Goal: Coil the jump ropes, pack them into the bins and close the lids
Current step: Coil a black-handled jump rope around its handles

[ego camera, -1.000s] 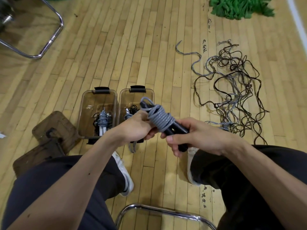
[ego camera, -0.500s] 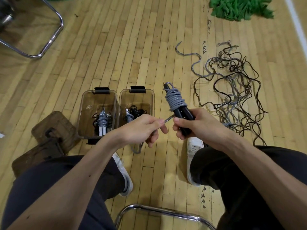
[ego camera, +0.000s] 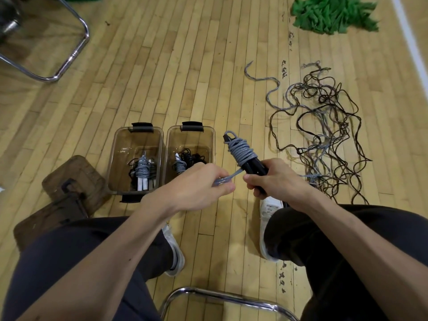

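Head view: fingers of my left hand [ego camera: 201, 189] pinch the grey rope tail [ego camera: 234, 175], right hand [ego camera: 278, 179] grips the handles [ego camera: 253, 165]; I'd tuck it next.

left hand [ego camera: 203, 184] drawn off coiled rope [ego camera: 240, 151], pulling its end taut

— The floor [ego camera: 185, 66]?
— Varnished wood strips, faintly glossy.
— The bins [ego camera: 139, 140]?
— Smoky clear plastic. The chair frame [ego camera: 222, 295] is polished chrome; the jump rope [ego camera: 242, 151] is braided grey cord, with matt black handles [ego camera: 254, 166].
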Available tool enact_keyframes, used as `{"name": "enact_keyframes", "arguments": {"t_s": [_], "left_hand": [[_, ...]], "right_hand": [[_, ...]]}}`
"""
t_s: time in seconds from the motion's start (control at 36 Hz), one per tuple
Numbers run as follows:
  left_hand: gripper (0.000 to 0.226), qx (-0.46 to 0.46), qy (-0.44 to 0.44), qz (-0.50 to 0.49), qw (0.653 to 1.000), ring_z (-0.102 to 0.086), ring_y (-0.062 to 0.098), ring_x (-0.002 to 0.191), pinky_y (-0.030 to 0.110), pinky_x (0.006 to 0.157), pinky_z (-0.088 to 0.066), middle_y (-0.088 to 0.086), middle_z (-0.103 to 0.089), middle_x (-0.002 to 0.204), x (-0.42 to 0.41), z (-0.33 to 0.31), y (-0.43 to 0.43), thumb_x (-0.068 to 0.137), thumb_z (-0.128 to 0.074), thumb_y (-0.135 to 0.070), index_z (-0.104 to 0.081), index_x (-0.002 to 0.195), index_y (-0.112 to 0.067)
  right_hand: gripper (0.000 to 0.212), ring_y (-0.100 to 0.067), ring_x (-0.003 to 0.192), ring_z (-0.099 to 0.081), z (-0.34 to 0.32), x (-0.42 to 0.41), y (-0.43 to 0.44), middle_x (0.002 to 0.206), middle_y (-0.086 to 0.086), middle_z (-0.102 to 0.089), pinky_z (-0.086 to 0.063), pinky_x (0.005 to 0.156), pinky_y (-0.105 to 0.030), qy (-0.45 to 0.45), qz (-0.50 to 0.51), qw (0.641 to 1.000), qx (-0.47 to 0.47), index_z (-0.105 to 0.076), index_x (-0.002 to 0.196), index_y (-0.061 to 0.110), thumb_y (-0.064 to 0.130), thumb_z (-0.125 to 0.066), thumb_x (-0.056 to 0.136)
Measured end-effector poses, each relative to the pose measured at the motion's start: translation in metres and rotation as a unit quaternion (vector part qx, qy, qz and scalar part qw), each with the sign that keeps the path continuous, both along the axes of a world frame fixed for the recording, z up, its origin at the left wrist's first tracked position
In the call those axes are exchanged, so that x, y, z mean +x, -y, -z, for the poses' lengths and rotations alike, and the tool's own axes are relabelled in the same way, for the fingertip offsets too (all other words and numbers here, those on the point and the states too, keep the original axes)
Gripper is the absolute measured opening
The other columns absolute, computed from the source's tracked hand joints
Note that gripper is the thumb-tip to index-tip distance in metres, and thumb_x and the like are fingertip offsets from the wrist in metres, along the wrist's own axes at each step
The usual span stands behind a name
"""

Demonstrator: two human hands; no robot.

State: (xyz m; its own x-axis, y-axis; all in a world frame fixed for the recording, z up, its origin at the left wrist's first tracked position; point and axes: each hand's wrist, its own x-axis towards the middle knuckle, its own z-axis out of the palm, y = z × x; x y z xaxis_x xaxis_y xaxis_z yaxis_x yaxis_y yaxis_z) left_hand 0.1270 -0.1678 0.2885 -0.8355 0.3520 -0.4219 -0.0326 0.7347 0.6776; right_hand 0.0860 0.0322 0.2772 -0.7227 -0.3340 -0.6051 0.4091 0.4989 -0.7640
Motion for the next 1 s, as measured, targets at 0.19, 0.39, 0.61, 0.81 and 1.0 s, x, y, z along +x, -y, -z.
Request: {"name": "enact_keyframes", "arguments": {"t_s": [0.19, 0.39, 0.61, 0.81, 1.0], "left_hand": [[0.024, -0.086, -0.139, 0.061, 0.985, -0.055, 0.009, 0.072, 0.033, 0.067, -0.042, -0.01, -0.061, 0.078, 0.001, -0.003, 0.005, 0.101, -0.054, -0.04, -0.064, 0.09, -0.021], [0.025, -0.038, -0.239, 0.083, 0.967, -0.051, 0.007, 0.076, 0.031, 0.069, -0.046, -0.016, -0.054, 0.082, -0.001, -0.001, 0.01, 0.092, -0.064, -0.041, -0.073, 0.098, -0.018], [0.034, -0.033, -0.218, 0.085, 0.972, -0.053, 0.006, 0.08, 0.026, 0.07, -0.041, -0.015, -0.055, 0.083, -0.001, 0.004, 0.008, 0.084, -0.069, -0.051, -0.073, 0.093, -0.019], [0.031, 0.032, -0.123, 0.044, 0.991, -0.058, 0.006, 0.083, 0.036, 0.077, -0.049, -0.011, -0.069, 0.081, -0.004, 0.004, 0.007, 0.084, -0.067, -0.053, -0.077, 0.087, -0.024], [0.034, 0.081, 0.046, 0.066, 0.993, -0.068, 0.016, 0.083, 0.049, 0.08, -0.054, -0.002, -0.074, 0.081, -0.007, 0.005, 0.006, 0.077, -0.072, -0.054, -0.08, 0.087, -0.023]], "right_hand": [[0.005, -0.007, 0.052, -0.055, 0.0, 0.007, 0.0, 0.068, 0.001, -0.059, -0.048, 0.052, -0.02, 0.071, -0.131, 0.989, 0.012, -0.057, 0.096, 0.01, 0.011, -0.061, 0.099], [0.008, -0.011, 0.055, -0.055, -0.004, 0.008, 0.0, 0.069, 0.0, -0.059, -0.049, 0.06, -0.026, 0.141, -0.211, 0.967, 0.007, -0.057, 0.094, 0.008, 0.012, -0.063, 0.097], [0.02, -0.011, 0.046, -0.05, -0.006, 0.018, 0.003, 0.055, 0.005, -0.056, -0.045, 0.058, -0.025, 0.108, -0.293, 0.949, 0.038, -0.055, 0.079, 0.01, 0.015, -0.063, 0.097], [0.019, -0.01, 0.043, -0.05, -0.013, 0.023, 0.008, 0.057, 0.004, -0.056, -0.045, 0.053, -0.025, 0.084, -0.312, 0.945, 0.05, -0.054, 0.078, 0.012, 0.012, -0.064, 0.094], [0.013, -0.013, 0.042, -0.048, -0.018, 0.031, 0.012, 0.059, -0.002, -0.054, -0.044, 0.047, -0.024, 0.107, -0.358, 0.926, 0.056, -0.057, 0.085, 0.008, 0.014, -0.067, 0.092]]}}
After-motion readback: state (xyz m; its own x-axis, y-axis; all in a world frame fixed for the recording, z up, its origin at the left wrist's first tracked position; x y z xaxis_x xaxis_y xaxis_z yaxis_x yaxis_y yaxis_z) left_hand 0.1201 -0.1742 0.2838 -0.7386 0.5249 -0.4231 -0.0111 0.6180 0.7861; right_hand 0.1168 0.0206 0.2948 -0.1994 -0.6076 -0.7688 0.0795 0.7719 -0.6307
